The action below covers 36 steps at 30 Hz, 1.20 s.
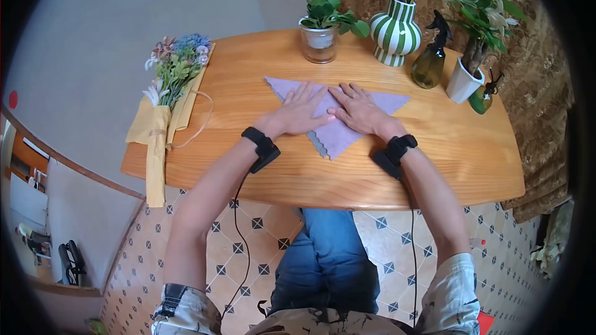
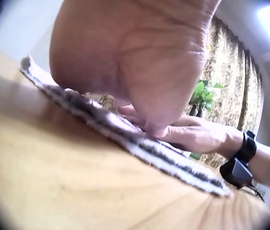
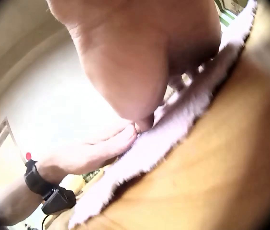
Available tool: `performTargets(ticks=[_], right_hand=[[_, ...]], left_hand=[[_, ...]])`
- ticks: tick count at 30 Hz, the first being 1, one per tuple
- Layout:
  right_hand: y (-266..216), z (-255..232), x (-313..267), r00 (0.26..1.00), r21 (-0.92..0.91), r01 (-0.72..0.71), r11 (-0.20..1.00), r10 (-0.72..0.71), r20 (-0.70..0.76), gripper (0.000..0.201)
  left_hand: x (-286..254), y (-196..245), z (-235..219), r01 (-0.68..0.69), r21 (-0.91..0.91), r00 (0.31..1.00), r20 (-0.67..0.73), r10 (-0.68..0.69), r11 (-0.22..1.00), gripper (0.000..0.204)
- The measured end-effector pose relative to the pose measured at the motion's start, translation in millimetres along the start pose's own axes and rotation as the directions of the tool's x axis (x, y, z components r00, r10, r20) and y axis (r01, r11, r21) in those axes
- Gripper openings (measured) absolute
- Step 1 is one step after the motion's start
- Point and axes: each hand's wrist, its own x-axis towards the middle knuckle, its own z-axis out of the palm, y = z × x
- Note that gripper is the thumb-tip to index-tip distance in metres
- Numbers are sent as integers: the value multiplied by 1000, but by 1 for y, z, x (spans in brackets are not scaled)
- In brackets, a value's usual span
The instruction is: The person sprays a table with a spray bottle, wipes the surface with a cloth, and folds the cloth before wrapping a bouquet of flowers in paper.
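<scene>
A purple cloth lies folded into a triangle on the wooden table, one point toward the person. Its scalloped edge shows a grey layer along the lower left. My left hand lies palm down on its left half, with the fingers extended toward the far edge. On the other half rests my right hand, also palm down with straight fingers. The thumbs come close together near the middle. In the left wrist view, the stacked layers of the cloth show below the palm. The right wrist view shows the fingertips touching the cloth.
Artificial flowers with yellow wrapping paper lie at the table's left edge. Along the back right stand a potted plant, a striped vase, a dark spray bottle and a white pot. Cables hang from both wrist cameras.
</scene>
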Motion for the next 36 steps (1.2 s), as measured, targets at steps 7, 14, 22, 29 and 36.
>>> performTargets(ticks=[7,14,22,29,36], right_hand=[[6,0,-6,993,-60,-68,996,73,94,68],[11,-2,-10,989,-86,-102,991,110,95,73],[12,-8,-20,987,-106,-130,986,138,76,69],[5,-11,-30,989,-112,-128,985,136,64,65],[9,-10,-31,982,-110,-159,981,169,85,62]], left_hand=[[-2,-3,-3,62,32,994,83,-64,998,102],[-2,-5,-10,109,106,988,101,-120,988,106],[-8,-8,-8,156,109,979,112,-169,982,111],[-6,13,-12,213,94,962,156,-226,972,119],[6,56,9,87,-3,990,111,-86,996,127]])
